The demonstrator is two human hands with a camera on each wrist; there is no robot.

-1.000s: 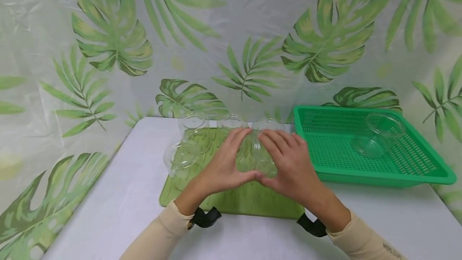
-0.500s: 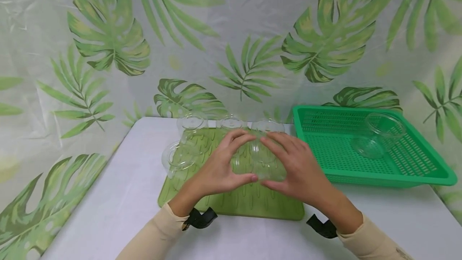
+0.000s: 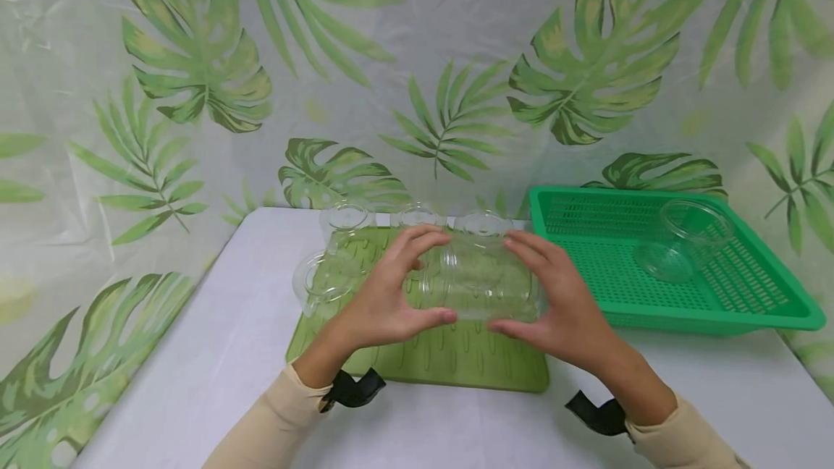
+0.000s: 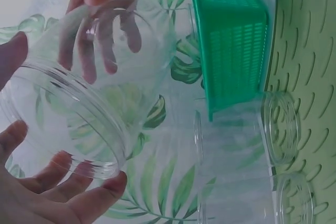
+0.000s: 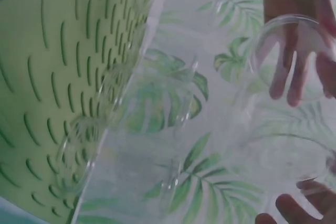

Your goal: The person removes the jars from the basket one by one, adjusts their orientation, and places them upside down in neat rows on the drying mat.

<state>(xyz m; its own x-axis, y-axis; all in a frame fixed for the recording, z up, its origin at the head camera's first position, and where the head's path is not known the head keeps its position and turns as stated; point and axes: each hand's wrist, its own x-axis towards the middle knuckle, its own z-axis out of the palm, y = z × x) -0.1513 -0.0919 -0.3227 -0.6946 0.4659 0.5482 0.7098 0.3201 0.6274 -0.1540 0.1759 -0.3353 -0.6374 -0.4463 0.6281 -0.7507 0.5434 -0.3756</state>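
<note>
Both hands hold a clear jar (image 3: 491,282) sideways above the green ridged mat (image 3: 456,368). My left hand (image 3: 384,302) has its fingers and thumb spread round the jar's threaded mouth end. At the base end, my right hand (image 3: 568,302) curves its fingers over the top, with the thumb below. The left wrist view shows the threaded rim (image 4: 73,114) close to my left fingertips and the right hand (image 4: 107,24) beyond, seen partly through the jar. Several similar jars (image 3: 326,284) stand mouth-down along the mat's back and left edges.
A green perforated basket (image 3: 677,318) stands to the right of the mat, with another clear jar (image 3: 693,237) inside it. A white cloth (image 3: 215,353) covers the table. Behind it hangs a leaf-patterned sheet (image 3: 449,20).
My hands have spread apart, the right one moving to the right and the left slightly to the left. The thumbs are no longer close together, and more of the held jar shows between the hands.
</note>
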